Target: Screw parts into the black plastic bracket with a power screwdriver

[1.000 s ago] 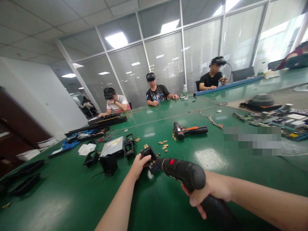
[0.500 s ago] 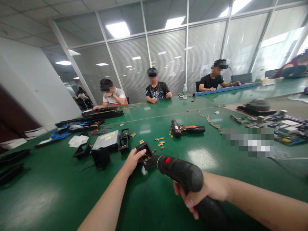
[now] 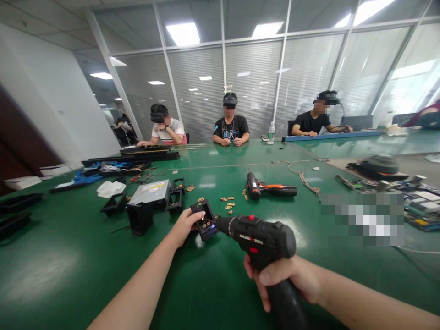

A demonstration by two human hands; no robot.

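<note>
My left hand [image 3: 184, 225] grips a small black frame-like part [image 3: 205, 220] with brass pieces inside, tilted up on the green table [image 3: 103, 275]. My right hand [image 3: 288, 279] is wrapped round the handle of a black cordless screwdriver [image 3: 261, 238], whose nose points left into the black part. Several small brass pieces [image 3: 228, 204] lie loose on the table just beyond.
A second black and orange screwdriver [image 3: 268, 189] lies farther back. A silver disc drive [image 3: 151, 192] and black brackets [image 3: 139, 217] sit at the left. Circuit boards [image 3: 419, 201] lie at the right. Three people sit along the far side of the table.
The view has swung up and leftward. My right hand has turned the screwdriver more upright, its body now level and side-on. My left hand still holds the black part.
</note>
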